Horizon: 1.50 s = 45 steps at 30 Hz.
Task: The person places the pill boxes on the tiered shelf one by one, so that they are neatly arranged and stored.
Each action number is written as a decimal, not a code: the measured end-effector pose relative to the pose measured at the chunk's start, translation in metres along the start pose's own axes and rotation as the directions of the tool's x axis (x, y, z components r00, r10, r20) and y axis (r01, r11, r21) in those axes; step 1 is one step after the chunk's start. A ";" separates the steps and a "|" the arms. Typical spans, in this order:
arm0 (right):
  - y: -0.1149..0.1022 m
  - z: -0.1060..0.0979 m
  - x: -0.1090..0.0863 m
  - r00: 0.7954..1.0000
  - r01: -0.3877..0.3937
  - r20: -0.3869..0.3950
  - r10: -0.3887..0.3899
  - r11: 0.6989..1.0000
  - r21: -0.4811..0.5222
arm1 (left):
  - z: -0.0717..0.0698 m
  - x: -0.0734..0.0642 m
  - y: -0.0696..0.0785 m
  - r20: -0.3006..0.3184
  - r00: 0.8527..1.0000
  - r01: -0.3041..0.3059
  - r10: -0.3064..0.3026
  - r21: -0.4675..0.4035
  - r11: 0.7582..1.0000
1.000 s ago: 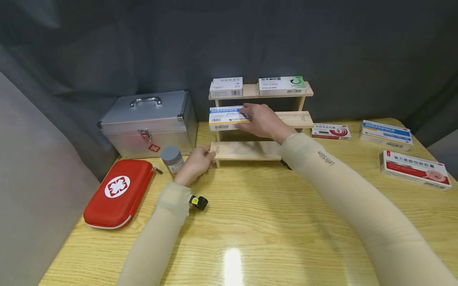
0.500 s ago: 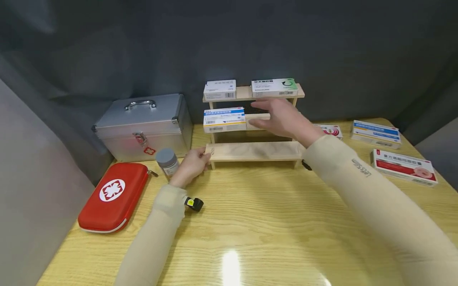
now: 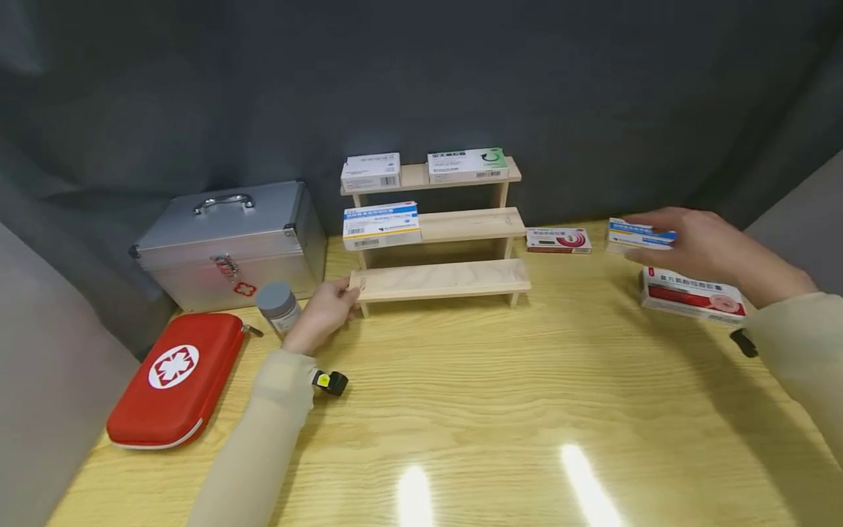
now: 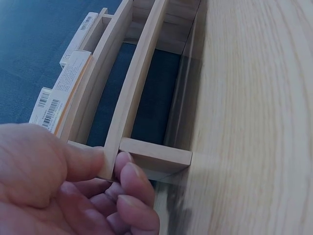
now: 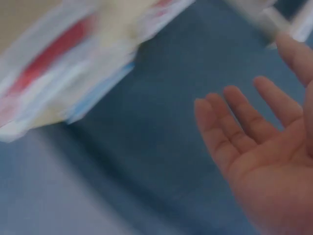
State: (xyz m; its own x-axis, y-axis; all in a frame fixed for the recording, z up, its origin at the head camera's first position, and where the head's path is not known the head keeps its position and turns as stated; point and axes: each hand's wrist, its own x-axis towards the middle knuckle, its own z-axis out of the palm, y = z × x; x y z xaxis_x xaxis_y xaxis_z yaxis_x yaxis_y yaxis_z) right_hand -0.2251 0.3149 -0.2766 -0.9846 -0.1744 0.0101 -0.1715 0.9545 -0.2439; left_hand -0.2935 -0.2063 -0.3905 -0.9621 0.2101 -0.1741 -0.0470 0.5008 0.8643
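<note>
A three-tier wooden display rack (image 3: 448,278) stands on the table. My left hand (image 3: 326,313) pinches the left end of its lowest shelf; in the left wrist view the thumb (image 4: 85,164) lies on the board and curled fingers go underneath. On the middle shelf, at the left, lies a blue-and-white medicine box (image 3: 382,224). The top shelf bears a white medicine box (image 3: 371,172) and a green-and-white one (image 3: 469,166). Far to the right, my right hand (image 3: 707,245) overlaps another blue-and-white medicine box (image 3: 634,236); its fingers are spread and nearly straight in the right wrist view.
A pink-and-white medicine box (image 3: 558,240) and a red-and-white one (image 3: 691,294) lie on the table at the right. To the left are a silver first-aid case (image 3: 227,249), a red zipped pouch (image 3: 174,388) and a grey-lidded bottle (image 3: 278,306). A dark curtain (image 3: 421,73) hangs behind.
My right hand has let go of the blue-and-white box on the middle shelf and moved right to the matching box on the table. The left hand keeps its hold; the head view has turned right.
</note>
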 end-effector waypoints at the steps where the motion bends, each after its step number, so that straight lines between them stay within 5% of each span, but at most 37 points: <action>1: 0.015 0.003 -0.004 0.999 -0.028 0.028 0.028 1.000 0.004 | -0.001 0.000 -0.002 -0.001 1.000 0.002 -0.002 -0.002 1.000; 8: 0.103 0.025 -0.025 0.960 -0.220 0.176 0.217 0.976 -0.006 | -0.007 -0.001 -0.010 0.003 1.000 0.020 -0.020 -0.033 0.999; 15: 0.147 0.050 -0.039 0.955 -0.248 0.174 0.240 0.968 0.026 | -0.008 -0.001 -0.014 -0.016 1.000 0.019 -0.019 -0.020 1.000; 32: 0.174 0.075 -0.042 0.940 -0.271 0.236 0.247 0.960 0.073 | -0.006 -0.001 -0.012 -0.014 1.000 0.000 0.000 -0.015 1.000; 45: 0.176 0.072 -0.053 0.936 -0.312 0.187 0.299 0.949 0.040 | 0.002 0.000 -0.001 0.002 1.000 -0.004 0.004 -0.014 1.000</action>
State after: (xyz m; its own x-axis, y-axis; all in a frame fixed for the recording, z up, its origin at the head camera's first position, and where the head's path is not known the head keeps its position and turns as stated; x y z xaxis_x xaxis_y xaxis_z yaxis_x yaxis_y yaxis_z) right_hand -0.2011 0.4751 -0.3900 -0.9664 0.0772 -0.2451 0.1454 0.9508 -0.2735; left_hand -0.2930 -0.2047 -0.3920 -0.9616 0.2141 -0.1718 -0.0471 0.4877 0.8717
